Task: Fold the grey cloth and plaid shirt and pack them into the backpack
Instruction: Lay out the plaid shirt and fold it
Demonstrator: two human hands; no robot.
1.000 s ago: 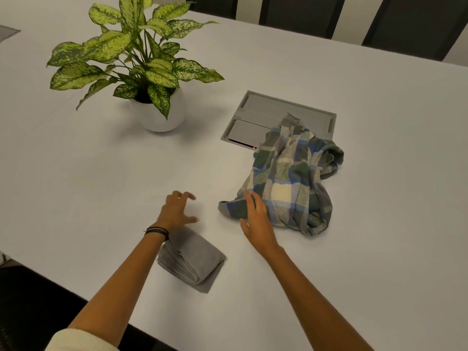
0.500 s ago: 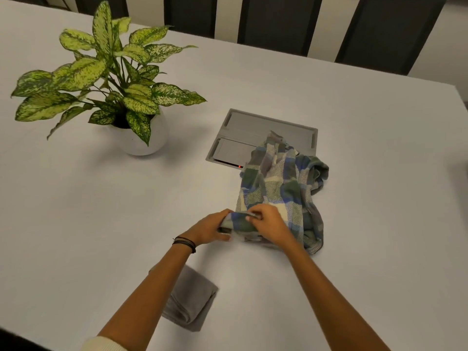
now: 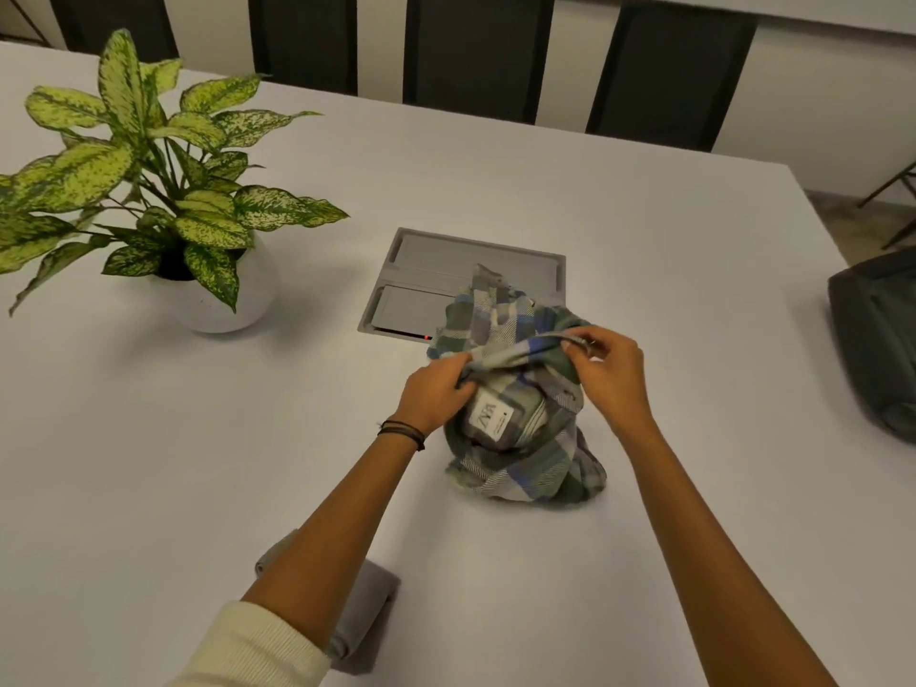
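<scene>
The plaid shirt (image 3: 520,453), green, blue and cream, hangs bunched over the white table (image 3: 148,463), its lower folds resting on the surface and a white label facing me. My left hand (image 3: 436,394) pinches the collar edge on the left. My right hand (image 3: 612,379) pinches the same edge on the right, stretching it between them. The folded grey cloth (image 3: 367,607) lies near the front edge, partly hidden under my left forearm. A dark grey backpack (image 3: 877,339) sits at the table's right edge, cut off by the frame.
A leafy plant in a round white pot (image 3: 218,295) stands at the left. A grey recessed panel (image 3: 446,270) is set into the table behind the shirt. Dark chairs (image 3: 476,52) line the far side.
Both hands left the table and the grey cloth, took hold of the shirt's edge and lifted it up. The view shifted, bringing the backpack into sight at the right.
</scene>
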